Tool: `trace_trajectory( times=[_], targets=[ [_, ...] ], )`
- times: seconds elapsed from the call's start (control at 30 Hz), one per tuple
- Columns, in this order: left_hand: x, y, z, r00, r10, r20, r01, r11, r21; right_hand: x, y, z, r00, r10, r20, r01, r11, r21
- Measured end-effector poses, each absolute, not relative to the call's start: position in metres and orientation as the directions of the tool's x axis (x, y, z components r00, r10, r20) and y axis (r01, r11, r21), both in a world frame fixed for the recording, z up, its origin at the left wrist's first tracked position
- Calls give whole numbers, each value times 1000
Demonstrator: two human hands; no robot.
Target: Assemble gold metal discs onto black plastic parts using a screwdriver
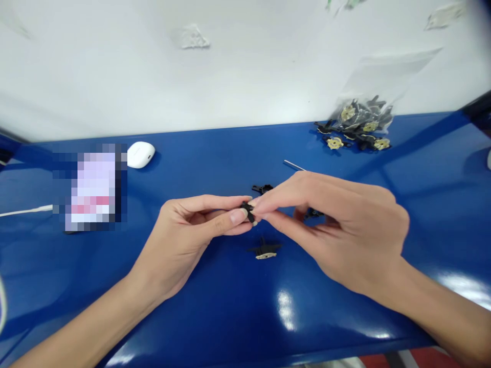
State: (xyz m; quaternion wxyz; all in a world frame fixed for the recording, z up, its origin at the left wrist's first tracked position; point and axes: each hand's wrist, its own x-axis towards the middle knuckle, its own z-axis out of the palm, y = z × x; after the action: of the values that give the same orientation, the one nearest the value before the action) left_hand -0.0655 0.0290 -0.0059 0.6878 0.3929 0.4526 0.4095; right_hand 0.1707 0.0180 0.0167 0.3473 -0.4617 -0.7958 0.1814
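One small black part [249, 217], apparently moulded plastic, pinched between thumb and fingers of the left hand [203, 220], just above the blue tabletop [192, 327]. Right hand [345, 225] drawn in narrow, thumb and forefinger meeting at the part's right edge; too covered there to tell whether gripping it, something tiny, or merely touching. Ridges or coils faintly visible beside those fingertips, too small to name.

Likely very light and fairly stiff, with little give in the body. Probably fragile at the thin, projecting arms, so best taken by the thicker middle, with pads on opposite faces and only mild pressure. Perhaps smooth enough to twist or slip out under an uneven squeeze; better steadied from below with a spare finger, as now with the left. Not to be levered by an arm tip.

Nearby, just in front of the hands on the near side, a black part with a gold-coloured disc [265, 250], lying apart from both; to be lifted, by judgement, by the disc's rim or the black hub. Beyond the fingers, a black bracket-like piece [263, 188] and a thin metal rod [293, 165], partly hidden. Farther off to the right, loose black-and-gold parts [335, 143] beside a clear plastic bag [387, 76] of similar ones.
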Motion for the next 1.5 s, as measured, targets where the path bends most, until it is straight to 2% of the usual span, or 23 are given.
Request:
trace_trajectory(
  times=[0.17,0.33,0.43,0.53,0.63,0.77,0.93,1.03,1.27,1.5],
  targets=[
    [-66,29,-4,299,893,-336,-253,414,874,169,19,16,-399,799,449,562,601,-568],
    [-67,29,-4,315,871,-376,-275,463,843,170,21,17,-313,873,374,630,485,-607],
    [-65,29,-3,299,862,-409,-287,490,823,172,26,14,-201,884,422,581,454,-675],
    [-64,28,-2,264,860,-436,-303,503,809,175,35,8,-179,900,398,565,425,-707],
    [-64,30,-3,226,863,-451,-298,502,812,177,42,3,-269,903,334,634,427,-645],
    [-65,31,-4,190,877,-442,-305,481,822,175,41,-6,-412,859,304,729,510,-456],
    [-66,30,-6,172,892,-417,-317,451,834,171,36,-13,-444,835,325,784,538,-309],
    [-66,30,-7,167,892,-420,-308,452,837,170,35,-14,-430,847,313,809,515,-284],
    [-66,30,-6,163,894,-417,-286,447,847,168,36,-14,-445,851,279,789,520,-328],
    [-65,30,-7,168,896,-412,-269,444,855,169,39,-11,-488,834,258,788,548,-282]
  ],
)
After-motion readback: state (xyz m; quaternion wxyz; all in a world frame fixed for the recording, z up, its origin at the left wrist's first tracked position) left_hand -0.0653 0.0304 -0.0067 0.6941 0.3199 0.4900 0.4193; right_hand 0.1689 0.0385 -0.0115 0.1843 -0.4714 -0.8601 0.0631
